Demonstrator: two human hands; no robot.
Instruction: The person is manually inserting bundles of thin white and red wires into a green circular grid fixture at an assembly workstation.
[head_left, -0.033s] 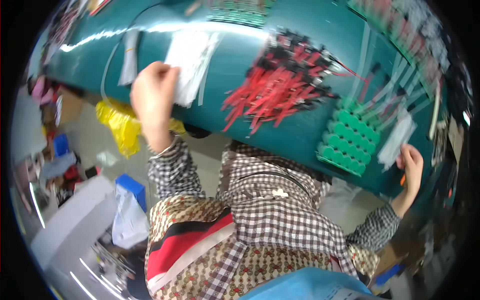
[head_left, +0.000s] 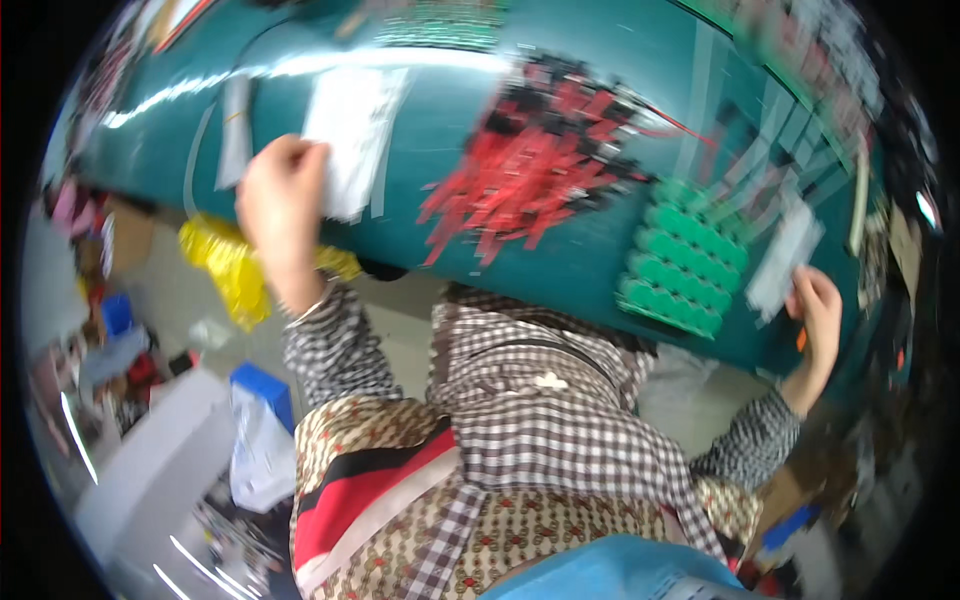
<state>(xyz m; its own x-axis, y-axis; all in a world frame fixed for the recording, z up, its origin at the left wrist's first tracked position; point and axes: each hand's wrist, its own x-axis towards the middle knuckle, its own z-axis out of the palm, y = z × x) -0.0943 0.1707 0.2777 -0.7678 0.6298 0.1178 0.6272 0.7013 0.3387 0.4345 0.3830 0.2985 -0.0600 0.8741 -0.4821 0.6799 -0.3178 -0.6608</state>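
Observation:
My left hand (head_left: 285,205) is closed in a pinch at the near left edge of a stack of thin white strips (head_left: 350,140). Whether anything lies between its fingertips is too blurred to tell. At the right, my right hand (head_left: 818,312) has curled fingers at the lower end of a smaller bundle of whitish strips (head_left: 785,260). What its fingertips hold, if anything, I cannot make out. Beside that bundle lies a green block of round cells (head_left: 683,262). A pile of red and black wire leads (head_left: 530,165) spreads across the middle of the green table (head_left: 430,225).
A banded grey-white bundle (head_left: 235,130) lies left of the white stack. Green packs (head_left: 445,25) line the far edge, and more with strips and wires stand at the far right. A yellow bag (head_left: 235,270) hangs below the table's near left edge.
The whole view has shifted, so the table and its things sit further left in the picture. Both hands keep nearly the same places beside their white strips.

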